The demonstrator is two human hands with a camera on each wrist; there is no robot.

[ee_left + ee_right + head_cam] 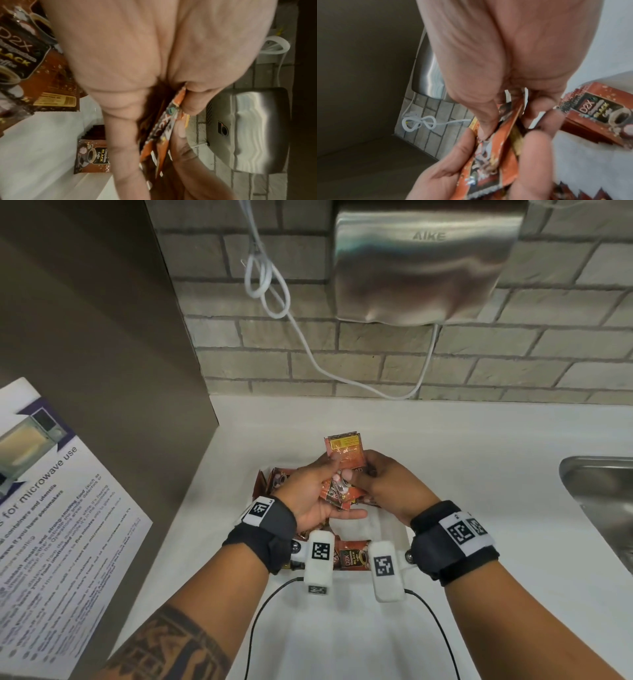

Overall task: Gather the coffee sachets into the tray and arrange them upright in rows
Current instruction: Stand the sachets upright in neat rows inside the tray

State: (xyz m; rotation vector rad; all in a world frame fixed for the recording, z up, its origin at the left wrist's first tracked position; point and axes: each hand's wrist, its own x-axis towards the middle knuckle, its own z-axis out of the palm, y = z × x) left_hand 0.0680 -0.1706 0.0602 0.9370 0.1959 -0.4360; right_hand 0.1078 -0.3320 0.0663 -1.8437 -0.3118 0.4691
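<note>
A small stack of orange-brown coffee sachets [344, 470] is held above the white tray [387, 529], gripped from both sides. My left hand [318, 494] cups and pinches the lower end of the stack [163, 136]. My right hand [380, 484] pinches the same stack [493, 152] from the right. More sachets lie in the tray: some at the far left corner [270, 479], one flat near the front [352, 554], partly hidden by the wrist cameras. The left wrist view shows a loose sachet [92, 158] on the tray floor and a larger one [34, 75] closer.
The tray sits on a white counter [479, 440]. A steel sink [603, 501] lies at the right edge. A brown cabinet side [102, 337] with a microwave notice [51, 508] stands left. A steel hand dryer [424, 261] and looped white cable [267, 285] hang on the brick wall.
</note>
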